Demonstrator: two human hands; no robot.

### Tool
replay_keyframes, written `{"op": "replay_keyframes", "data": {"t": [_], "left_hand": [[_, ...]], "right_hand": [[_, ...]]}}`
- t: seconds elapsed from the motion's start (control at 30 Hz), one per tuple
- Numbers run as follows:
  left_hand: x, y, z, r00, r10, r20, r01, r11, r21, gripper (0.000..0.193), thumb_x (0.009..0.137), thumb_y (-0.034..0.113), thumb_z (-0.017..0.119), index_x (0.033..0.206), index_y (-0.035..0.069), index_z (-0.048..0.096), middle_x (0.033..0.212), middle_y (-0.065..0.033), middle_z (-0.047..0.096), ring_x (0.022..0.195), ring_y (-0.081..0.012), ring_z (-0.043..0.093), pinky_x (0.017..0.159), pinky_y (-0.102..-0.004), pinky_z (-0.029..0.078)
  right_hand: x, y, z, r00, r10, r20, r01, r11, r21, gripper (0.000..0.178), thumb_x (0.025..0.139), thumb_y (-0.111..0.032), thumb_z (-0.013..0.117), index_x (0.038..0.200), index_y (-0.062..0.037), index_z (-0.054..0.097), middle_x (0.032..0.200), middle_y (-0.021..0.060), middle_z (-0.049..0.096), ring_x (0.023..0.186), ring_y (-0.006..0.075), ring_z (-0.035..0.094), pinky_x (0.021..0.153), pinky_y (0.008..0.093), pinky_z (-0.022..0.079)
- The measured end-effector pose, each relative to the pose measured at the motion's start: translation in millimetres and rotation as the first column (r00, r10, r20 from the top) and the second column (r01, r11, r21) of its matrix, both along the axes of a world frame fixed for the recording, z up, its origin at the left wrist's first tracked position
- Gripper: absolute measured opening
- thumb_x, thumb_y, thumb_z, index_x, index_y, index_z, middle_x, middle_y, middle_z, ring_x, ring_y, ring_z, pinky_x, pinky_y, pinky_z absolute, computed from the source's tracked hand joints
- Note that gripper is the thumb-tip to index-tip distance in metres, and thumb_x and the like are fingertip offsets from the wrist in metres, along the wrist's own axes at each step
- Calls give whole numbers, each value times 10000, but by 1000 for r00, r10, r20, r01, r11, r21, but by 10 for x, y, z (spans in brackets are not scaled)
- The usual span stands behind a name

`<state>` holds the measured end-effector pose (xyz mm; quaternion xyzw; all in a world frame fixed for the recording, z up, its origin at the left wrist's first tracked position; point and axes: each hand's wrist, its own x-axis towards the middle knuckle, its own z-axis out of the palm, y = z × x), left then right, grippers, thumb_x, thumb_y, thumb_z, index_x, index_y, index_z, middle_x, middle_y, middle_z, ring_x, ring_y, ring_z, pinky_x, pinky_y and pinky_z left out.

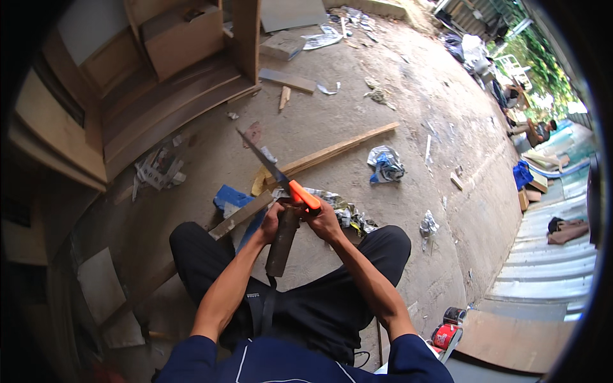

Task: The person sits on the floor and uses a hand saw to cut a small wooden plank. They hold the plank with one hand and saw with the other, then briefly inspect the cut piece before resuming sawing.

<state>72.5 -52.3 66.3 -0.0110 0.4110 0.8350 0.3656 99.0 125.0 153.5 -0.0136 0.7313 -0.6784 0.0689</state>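
Note:
Both my hands are closed close together in front of my lap. My left hand [271, 223] grips the upper end of a dark brown cylindrical tool [282, 246], which has a black cord or strap at its lower end. At its top, my right hand [324, 222] closes around the end of the orange handle of a handsaw [304, 196]. The narrow saw blade tapers to a point toward the far left, above the floor. The fingers partly hide where the saw and the tool meet.
Long wooden strips [338, 148] and a blue piece [231, 198] lie just beyond my hands. Crumpled plastic [385, 164] is on the concrete floor. A wooden cabinet [185, 102] stands far left. Tape rolls [446, 334] sit near right. Another person [539, 131] sits far right.

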Motion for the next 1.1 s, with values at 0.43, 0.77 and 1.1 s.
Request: {"op": "replay_keyframes", "data": {"t": [0.43,0.77,1.1], "left_hand": [[-23,452,757,927,-339,-158,287,916,-280,550,897,454,655,1188,14,501,951,-127,622,703,-201,659,627,-326,547],[-135,791,359,857,-430,-283,236,817,-526,462,973,440,536,1107,-3,537,902,-126,665,669,-217,673,614,-333,587],[-83,760,701,886,-430,-174,348,864,-363,376,1005,407,473,1109,53,548,852,-93,626,684,-232,670,550,-358,584]], "right_hand": [[282,446,257,987,-162,0,161,980,116,270,846,-138,744,1067,-29,634,916,11,661,830,91,600,759,267,496],[403,480,368,939,-310,-147,343,824,451,221,840,-169,705,987,-27,623,818,114,669,747,163,636,684,318,501],[441,435,267,889,-395,-232,457,722,520,274,820,-183,741,943,-17,561,798,171,637,743,347,634,673,410,490]]}}
